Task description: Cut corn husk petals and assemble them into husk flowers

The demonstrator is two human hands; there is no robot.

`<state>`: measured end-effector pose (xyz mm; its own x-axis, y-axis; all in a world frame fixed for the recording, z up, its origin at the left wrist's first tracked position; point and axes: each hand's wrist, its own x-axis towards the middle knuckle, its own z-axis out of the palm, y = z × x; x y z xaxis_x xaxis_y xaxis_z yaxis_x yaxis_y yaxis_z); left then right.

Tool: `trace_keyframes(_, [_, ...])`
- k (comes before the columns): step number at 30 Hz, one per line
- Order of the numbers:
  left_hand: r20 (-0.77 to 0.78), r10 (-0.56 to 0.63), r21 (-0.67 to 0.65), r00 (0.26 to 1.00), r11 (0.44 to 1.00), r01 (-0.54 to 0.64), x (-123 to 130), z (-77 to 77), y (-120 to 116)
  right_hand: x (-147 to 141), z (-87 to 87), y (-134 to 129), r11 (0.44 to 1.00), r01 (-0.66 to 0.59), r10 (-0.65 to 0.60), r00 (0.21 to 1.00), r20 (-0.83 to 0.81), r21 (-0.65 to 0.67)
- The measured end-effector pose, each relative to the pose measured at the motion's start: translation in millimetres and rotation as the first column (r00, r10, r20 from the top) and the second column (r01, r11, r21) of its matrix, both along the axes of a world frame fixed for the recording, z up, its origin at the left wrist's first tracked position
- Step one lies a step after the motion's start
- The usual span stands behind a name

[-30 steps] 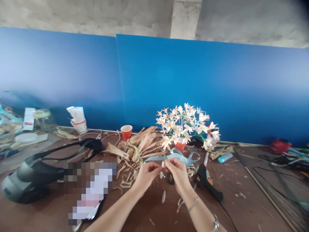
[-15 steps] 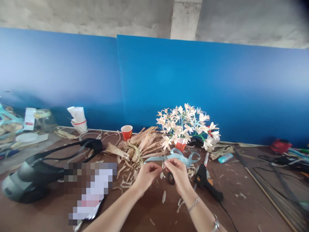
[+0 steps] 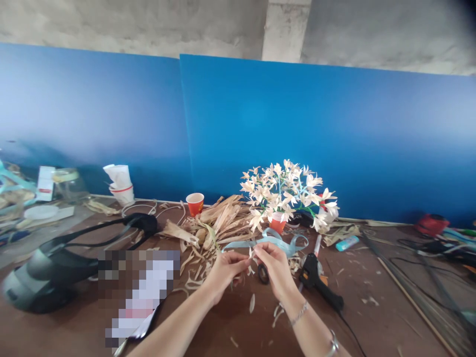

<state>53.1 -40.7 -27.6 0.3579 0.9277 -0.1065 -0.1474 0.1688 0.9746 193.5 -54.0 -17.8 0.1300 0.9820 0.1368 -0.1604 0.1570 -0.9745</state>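
Between my two hands is a small pale husk piece (image 3: pixel 250 253), pinched by the fingertips. My left hand (image 3: pixel 232 265) closes thumb and fingers on its left side. From the right, my right hand (image 3: pixel 270 258) grips it with curled fingers. Just behind the hands lies a light blue ribbon (image 3: pixel 284 245). Beyond it, a bunch of cream husk flowers (image 3: pixel 275 193) on green and blue stems stands in a red paper cup (image 3: pixel 277 224). A black roll of tape (image 3: pixel 263 273) sits beside my right hand.
Dried husks (image 3: pixel 223 220) lie behind my left hand, near an orange cup (image 3: pixel 195 204). A black glue gun (image 3: pixel 320 282) with its cable is at the right. A headset (image 3: pixel 40 277) and a pixelated area (image 3: pixel 145 292) occupy the left of the brown table (image 3: pixel 230 327).
My left fingertips have shifted slightly closer to my right ones, and the small husk piece shows more clearly between them. The things on the table have not moved.
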Motion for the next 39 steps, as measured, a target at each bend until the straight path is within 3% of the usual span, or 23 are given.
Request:
trace_keyframes(5, [-0.046,0.020,0.059,0.999,0.998,-0.018,1,-0.6,1,3,-0.4,1,1.000,-0.001,0.001,0.999,0.034,0.004])
trace_keyframes(8, [-0.141,0.061,0.133,0.988,0.990,-0.042,1,-1.3,3,6,-1.5,1,0.992,-0.061,0.041,0.983,0.180,0.107])
trace_keyframes(12, [-0.289,0.130,0.283,0.948,0.958,-0.045,-3,-2.0,5,10,-1.2,-2,0.944,-0.145,-0.012,0.881,0.472,0.295])
trace_keyframes(16, [-0.361,0.158,0.391,0.919,0.920,-0.004,-6,-3.5,7,10,-0.5,-3,0.930,-0.150,-0.095,0.785,0.612,0.336])
trace_keyframes(22, [-0.446,0.227,0.479,0.866,0.878,0.016,-7,-2.5,6,12,-0.5,-1,0.935,-0.123,-0.137,0.743,0.655,0.334])
trace_keyframes(27, [-0.459,0.248,0.529,0.853,0.848,0.038,-8,-3.6,5,12,-1.1,0,0.943,-0.122,-0.114,0.753,0.648,0.308])
trace_keyframes(39, [-0.417,0.211,0.510,0.884,0.859,0.035,-6,-5.3,5,9,-1.7,0,0.960,-0.118,-0.047,0.826,0.561,0.253])
